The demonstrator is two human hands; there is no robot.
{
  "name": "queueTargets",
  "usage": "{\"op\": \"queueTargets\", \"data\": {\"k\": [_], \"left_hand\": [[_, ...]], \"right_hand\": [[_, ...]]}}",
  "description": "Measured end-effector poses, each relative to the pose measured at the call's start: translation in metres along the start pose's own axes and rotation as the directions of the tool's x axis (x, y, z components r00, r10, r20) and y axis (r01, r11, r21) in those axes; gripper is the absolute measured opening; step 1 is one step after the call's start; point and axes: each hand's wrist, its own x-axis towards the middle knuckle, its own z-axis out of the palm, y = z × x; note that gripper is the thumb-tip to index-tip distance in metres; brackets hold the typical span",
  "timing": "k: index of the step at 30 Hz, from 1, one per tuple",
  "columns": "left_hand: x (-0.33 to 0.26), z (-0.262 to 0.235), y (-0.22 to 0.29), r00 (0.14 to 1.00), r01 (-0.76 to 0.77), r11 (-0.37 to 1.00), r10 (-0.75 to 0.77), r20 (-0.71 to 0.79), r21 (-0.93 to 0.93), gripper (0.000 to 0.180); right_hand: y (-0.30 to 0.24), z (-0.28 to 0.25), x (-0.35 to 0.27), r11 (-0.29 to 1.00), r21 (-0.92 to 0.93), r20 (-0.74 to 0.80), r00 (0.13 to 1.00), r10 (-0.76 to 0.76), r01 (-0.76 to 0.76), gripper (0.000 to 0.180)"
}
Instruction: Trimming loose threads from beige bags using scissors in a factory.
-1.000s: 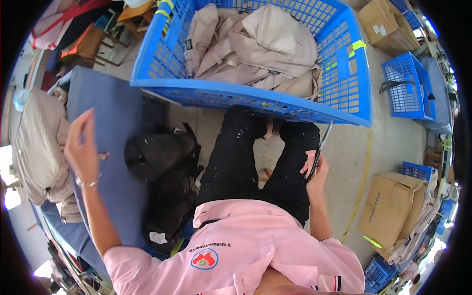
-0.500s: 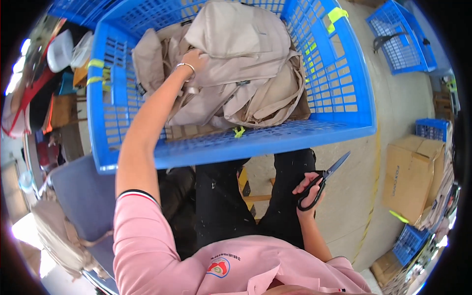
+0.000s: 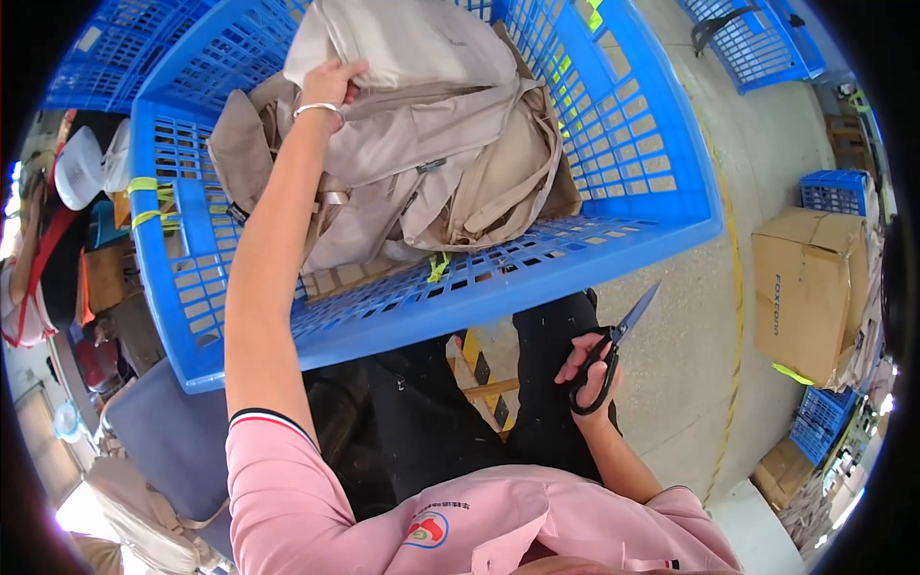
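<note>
A pile of beige fabric backpacks (image 3: 412, 48) fills much of a blue plastic crate (image 3: 517, 278) in front of me. My left hand (image 3: 329, 86) reaches over the crate's near side and grips the cloth at the left edge of the topmost backpack. A pale bracelet circles that wrist. My right hand (image 3: 592, 412) stays low, outside the crate and beside my right leg. It holds black-handled scissors (image 3: 636, 311), their blades pointing up and to the right, away from the bags. Straps and loose folds lie below my left hand.
Yellow-green ties (image 3: 144, 184) hang on the crate's left wall. Another blue crate (image 3: 757, 43) stands at the far right, with a cardboard box (image 3: 810, 297) nearer. On the left, a grey-blue chair (image 3: 172, 422) has a beige bag (image 3: 134, 494) against it.
The whole view has shifted, moving the crate and bags leftward and tilting them in the picture. My left hand stays at the top backpack's edge; the scissors remain in my right hand.
</note>
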Motion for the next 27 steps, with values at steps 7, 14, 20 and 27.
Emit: {"op": "queueTargets", "data": {"k": [7, 14, 20, 27], "left_hand": [[-0.205, -0.052, 0.137, 0.93, -0.365, 0.823, 0.3, -0.212, -0.435, 0.014], [-0.496, -0.02, 0.052, 0.809, -0.544, 0.735, 0.331, -0.486, -0.405, 0.03], [-0.578, 0.042, -0.025, 0.855, 0.514, 0.779, -0.429, 0.292, -0.359, 0.018], [-0.565, 0.008, -0.008, 0.522, -0.155, 0.949, -0.156, 0.839, 0.273, 0.022]], "right_hand": [[-0.007, 0.004, -0.008, 0.997, 0.063, 0.012, 0.999, -0.047, 0.046, 0.05], [-0.046, 0.008, -0.038, 0.891, 0.453, -0.001, 0.999, -0.046, 0.041, 0.055], [-0.046, 0.012, -0.064, 0.989, 0.096, -0.011, 0.994, -0.111, 0.111, 0.036], [-0.031, -0.004, -0.056, 0.986, 0.151, 0.137, 0.989, 0.052, -0.073, 0.038]]}}
